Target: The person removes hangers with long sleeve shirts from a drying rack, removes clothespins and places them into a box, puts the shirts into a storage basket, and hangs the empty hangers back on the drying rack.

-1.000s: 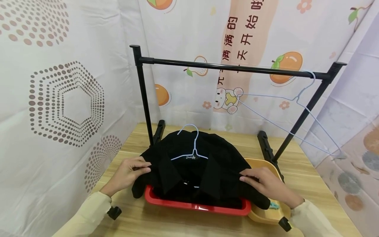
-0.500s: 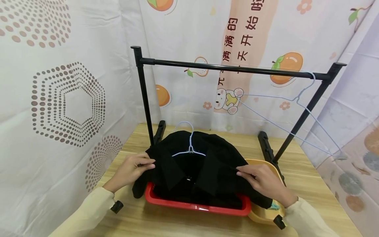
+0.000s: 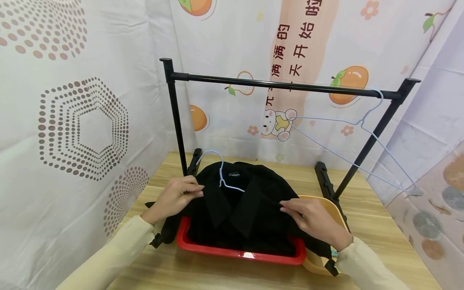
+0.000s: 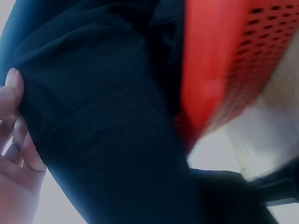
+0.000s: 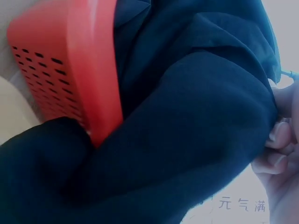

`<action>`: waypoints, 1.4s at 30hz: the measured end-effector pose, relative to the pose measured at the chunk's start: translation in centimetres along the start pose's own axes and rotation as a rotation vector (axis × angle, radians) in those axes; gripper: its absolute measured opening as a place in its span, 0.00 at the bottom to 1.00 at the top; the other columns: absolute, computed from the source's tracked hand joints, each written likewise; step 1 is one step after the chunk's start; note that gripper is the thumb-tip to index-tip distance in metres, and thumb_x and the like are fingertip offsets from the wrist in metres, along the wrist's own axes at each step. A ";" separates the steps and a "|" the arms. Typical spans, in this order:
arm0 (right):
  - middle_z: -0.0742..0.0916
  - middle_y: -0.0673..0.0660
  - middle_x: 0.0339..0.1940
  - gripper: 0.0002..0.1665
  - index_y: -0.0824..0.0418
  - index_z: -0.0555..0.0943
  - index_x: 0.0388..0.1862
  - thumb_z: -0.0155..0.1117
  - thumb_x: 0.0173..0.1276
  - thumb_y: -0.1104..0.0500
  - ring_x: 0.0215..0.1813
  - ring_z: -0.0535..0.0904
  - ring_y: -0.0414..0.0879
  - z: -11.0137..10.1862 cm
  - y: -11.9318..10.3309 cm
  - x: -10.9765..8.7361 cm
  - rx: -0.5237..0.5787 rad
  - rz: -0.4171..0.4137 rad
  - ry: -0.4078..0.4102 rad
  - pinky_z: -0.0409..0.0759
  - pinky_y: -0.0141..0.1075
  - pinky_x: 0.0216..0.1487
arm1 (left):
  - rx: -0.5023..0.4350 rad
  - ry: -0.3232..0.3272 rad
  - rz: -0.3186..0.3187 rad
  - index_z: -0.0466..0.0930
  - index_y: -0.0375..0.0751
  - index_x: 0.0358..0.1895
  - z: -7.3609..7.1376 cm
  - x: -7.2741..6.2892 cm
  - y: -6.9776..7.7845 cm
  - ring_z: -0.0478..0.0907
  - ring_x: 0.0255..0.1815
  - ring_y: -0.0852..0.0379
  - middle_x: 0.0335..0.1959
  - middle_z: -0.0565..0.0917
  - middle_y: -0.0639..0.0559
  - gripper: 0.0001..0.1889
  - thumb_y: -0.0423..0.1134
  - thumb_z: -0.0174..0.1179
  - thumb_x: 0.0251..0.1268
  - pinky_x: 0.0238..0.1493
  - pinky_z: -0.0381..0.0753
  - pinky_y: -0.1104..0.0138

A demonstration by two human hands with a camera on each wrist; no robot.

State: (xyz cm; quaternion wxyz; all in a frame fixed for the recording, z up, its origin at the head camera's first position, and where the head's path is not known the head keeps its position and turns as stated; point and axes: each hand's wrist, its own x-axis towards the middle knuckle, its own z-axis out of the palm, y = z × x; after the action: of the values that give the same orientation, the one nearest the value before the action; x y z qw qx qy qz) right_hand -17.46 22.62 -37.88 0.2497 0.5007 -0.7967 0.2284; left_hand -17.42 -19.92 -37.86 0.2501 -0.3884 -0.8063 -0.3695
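A black collared shirt (image 3: 268,221) lies bunched over a red basket (image 3: 239,254), its collar open and a small label showing inside the neck. In the head view my left hand (image 3: 175,198) pinches the shirt at its left shoulder, and my right hand (image 3: 311,219) pinches the right shoulder. A light blue wire hanger (image 3: 232,187) sits in the neck with its hook sticking up, tilted to the left; most of its arms are hidden by the cloth. Both wrist views show thumb and fingers gripping the edge of the dark fabric.
Behind the shirt stands a black clothes rack (image 3: 275,84). Another blue wire hanger (image 3: 381,96) hangs at the right end of its bar. A yellow basket (image 3: 319,197), holding a teal item (image 3: 334,253), is partly under the right sleeve. Patterned curtains surround the wooden table (image 3: 377,225).
Both hands have moved inward, the left one also upward, bringing the shirt's shoulders closer together. The hanger's hook has shifted left and tilted, and the neck label shows higher up.
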 end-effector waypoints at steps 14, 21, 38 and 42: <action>0.90 0.49 0.39 0.14 0.62 0.88 0.45 0.74 0.61 0.72 0.34 0.84 0.34 0.8 -0.5 1.3 0.042 0.022 -0.046 0.82 0.27 0.36 | 0.009 -0.041 0.074 0.92 0.35 0.38 0.0 1.8 0.7 0.80 0.32 0.62 0.31 0.82 0.57 0.16 0.13 0.67 0.53 0.33 0.81 0.71; 0.89 0.46 0.38 0.15 0.60 0.87 0.45 0.74 0.61 0.72 0.33 0.82 0.34 0.8 -0.3 1.0 0.055 0.032 -0.022 0.81 0.26 0.37 | 0.013 -0.022 0.030 0.92 0.35 0.37 -0.7 1.2 0.6 0.78 0.32 0.63 0.30 0.82 0.58 0.14 0.15 0.68 0.53 0.34 0.79 0.73; 0.81 0.38 0.28 0.14 0.49 0.89 0.38 0.75 0.63 0.70 0.25 0.68 0.31 -0.4 2.0 -1.0 -0.024 0.323 0.116 0.66 0.23 0.28 | -0.054 0.029 -0.099 0.91 0.42 0.34 -2.5 -0.1 -0.2 0.76 0.27 0.61 0.30 0.83 0.58 0.19 0.12 0.61 0.59 0.34 0.78 0.72; 0.71 0.39 0.25 0.18 0.48 0.89 0.46 0.75 0.64 0.69 0.25 0.62 0.33 -0.3 1.2 -0.6 -0.066 0.342 0.123 0.61 0.24 0.26 | -0.039 0.035 -0.101 0.91 0.41 0.34 -2.3 -0.1 -0.3 0.75 0.27 0.61 0.30 0.83 0.59 0.20 0.11 0.61 0.57 0.33 0.77 0.73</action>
State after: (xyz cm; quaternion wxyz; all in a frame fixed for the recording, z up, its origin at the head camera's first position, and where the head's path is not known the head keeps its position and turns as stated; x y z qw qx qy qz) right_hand -18.32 23.70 -38.14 0.2719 0.3346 -0.8605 0.2714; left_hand -17.33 -21.97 -36.68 0.2379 -0.3455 -0.8129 -0.4040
